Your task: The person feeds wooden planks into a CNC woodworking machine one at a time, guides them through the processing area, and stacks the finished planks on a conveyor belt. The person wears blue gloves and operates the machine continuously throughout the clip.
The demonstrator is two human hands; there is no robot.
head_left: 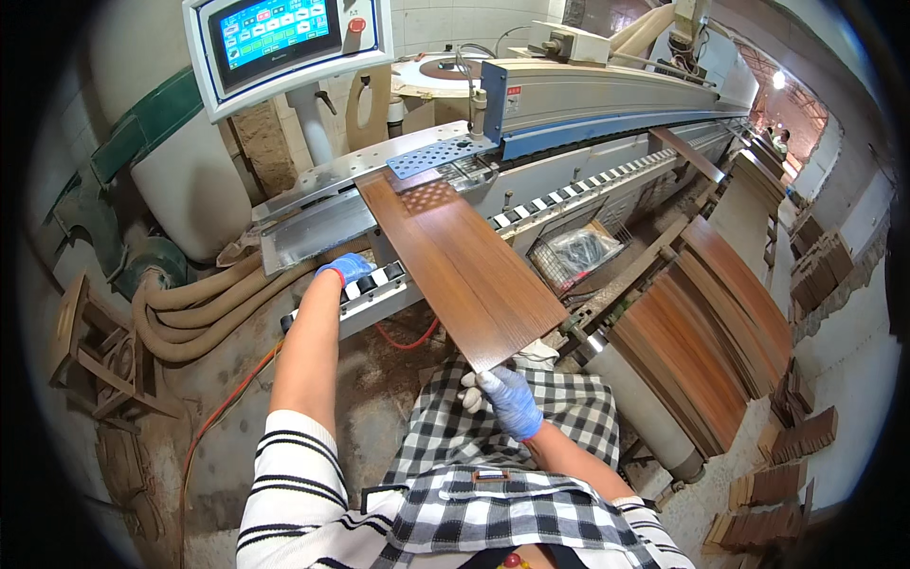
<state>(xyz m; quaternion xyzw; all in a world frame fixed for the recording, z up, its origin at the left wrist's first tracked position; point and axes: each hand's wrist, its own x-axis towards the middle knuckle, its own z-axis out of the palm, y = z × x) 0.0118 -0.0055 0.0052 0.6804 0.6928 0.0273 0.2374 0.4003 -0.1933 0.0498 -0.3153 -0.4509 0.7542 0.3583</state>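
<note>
A long brown wood-grain board (464, 261) slants across the middle, its far end on the machine's feed table beneath a perforated blue plate (431, 157). Its middle lies over the roller rail (559, 196). My right hand (510, 403), in a blue and whitish glove, is closed on the board's near end, thumb on top and fingers below. My left hand (349, 268), in a blue glove, is at the near end of the rail, left of the board and apart from it. Its fingers look bent over the rail, though they are partly hidden.
A control screen (277, 33) with a red button stands at the upper left. Thick hoses (204, 303) and an orange cable (223, 408) lie left. Stacked boards (682, 351) on a roller conveyor (654, 412) stand right. A wire basket (578, 256) hangs below the rail.
</note>
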